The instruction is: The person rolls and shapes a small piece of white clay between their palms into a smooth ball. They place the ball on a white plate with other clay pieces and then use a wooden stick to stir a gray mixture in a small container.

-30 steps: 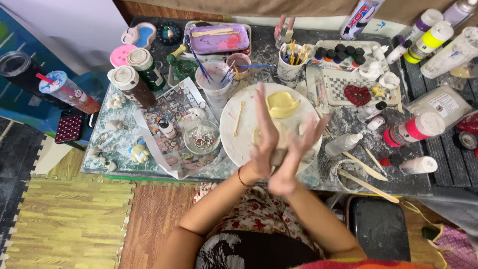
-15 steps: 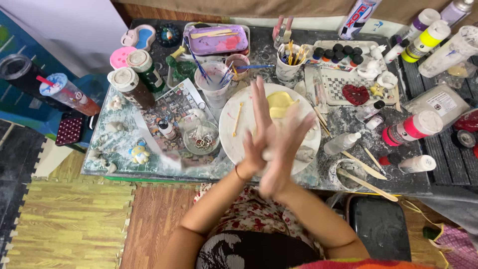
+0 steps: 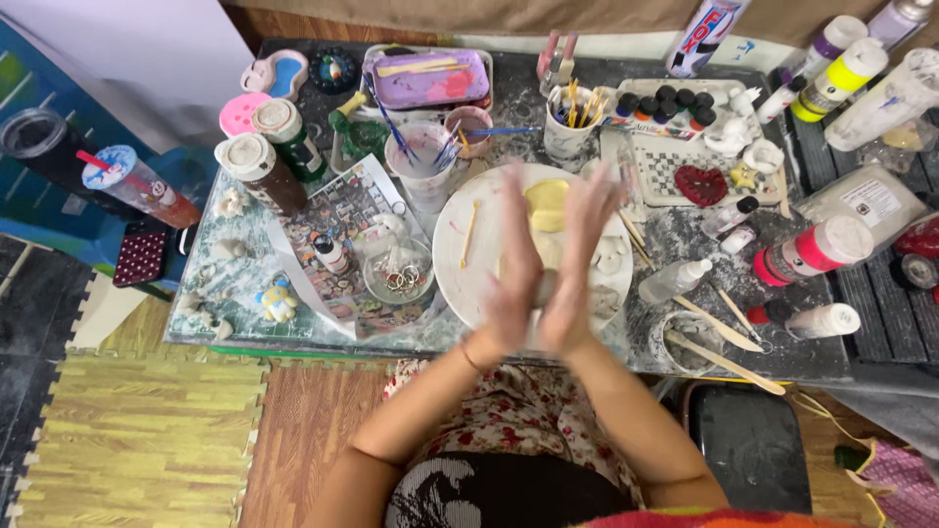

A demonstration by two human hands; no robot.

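Note:
My left hand (image 3: pixel 514 272) and my right hand (image 3: pixel 584 256) are pressed palm to palm, fingers straight and blurred, just above a white plate (image 3: pixel 468 279). A small pale clay lump (image 3: pixel 546 286) shows between the palms. On the plate lie a yellow clay piece (image 3: pixel 546 203), a thin wooden stick (image 3: pixel 469 235) and a few small white clay bits (image 3: pixel 611 256). Both forearms reach up from the bottom of the view over my flowered clothing.
The worktable is crowded: a cup of brushes (image 3: pixel 423 161), a purple tray (image 3: pixel 427 78), a row of paint pots (image 3: pixel 665 98), squeeze bottles (image 3: pixel 812 249) at right, a glass bowl (image 3: pixel 396 276), wooden sticks (image 3: pixel 724 360). A yellow foam mat (image 3: pixel 137 440) covers the floor at left.
My pressed hands have kept sliding against each other; the left hand has moved up alongside the right, and both sit slightly higher over the plate than a second ago.

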